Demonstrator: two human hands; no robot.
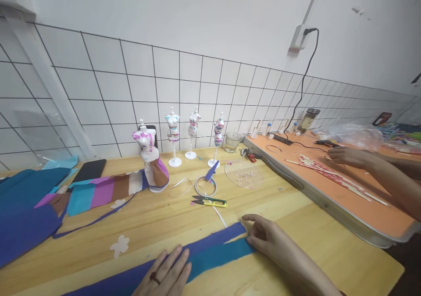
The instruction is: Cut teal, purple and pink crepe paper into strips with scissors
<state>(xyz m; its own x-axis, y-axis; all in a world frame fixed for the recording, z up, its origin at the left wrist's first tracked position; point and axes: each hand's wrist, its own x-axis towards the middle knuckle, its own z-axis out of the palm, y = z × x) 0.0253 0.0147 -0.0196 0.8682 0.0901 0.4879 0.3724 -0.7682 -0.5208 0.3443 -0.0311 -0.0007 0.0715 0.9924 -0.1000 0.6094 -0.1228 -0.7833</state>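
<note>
My left hand (169, 272) lies flat, fingers spread, on a purple-blue cloth strip (215, 240) and a teal cloth strip (219, 258). The two strips run side by side and overlap toward the left. At their right ends is my right hand (266, 239), its index finger and thumb apart. The index tip is by the purple-blue end and the thumb touches the teal end. Behind the strips lie yellow-handled thread snips (210, 201) and a roll of tape (205, 186). A narrow white strip (219, 215) reaches from the snips to the purple-blue cloth.
Several small mannequins (173, 131) stand along the wall, one dressed with a multicoloured cloth train (101, 195). At left are a phone (89, 170) and folded cloth (26, 226). A clear disc (243, 174) holds tiny pieces. Another person's hand (348, 158) works over an orange-topped case (348, 186).
</note>
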